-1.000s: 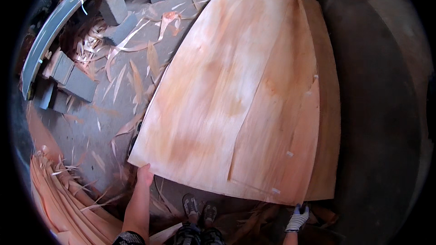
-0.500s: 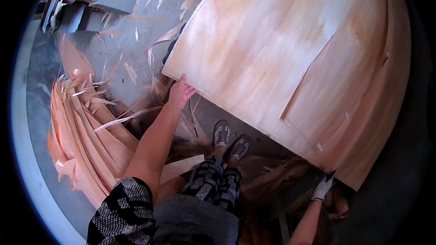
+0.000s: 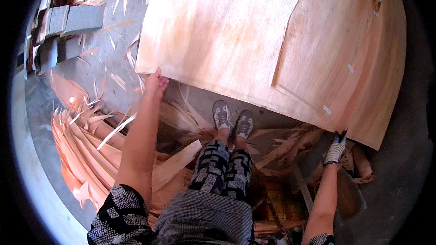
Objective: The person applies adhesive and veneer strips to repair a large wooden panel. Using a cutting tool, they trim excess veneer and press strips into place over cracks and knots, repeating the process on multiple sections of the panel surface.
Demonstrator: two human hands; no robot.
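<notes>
- Veneer sheet (image 3: 250, 41): 12 to 2 o'clock; far end cut off at top.
- Left hand (image 3: 156, 84), bare, 10 o'clock: pinching near edge; grip underside hidden.
- Right hand (image 3: 335, 149), striped glove, 4 o'clock: closed on near edge; dark fingertips hard to make out.
- Veneer scraps (image 3: 88, 154): 8 o'clock, partly behind left forearm (image 3: 138, 145).
</notes>
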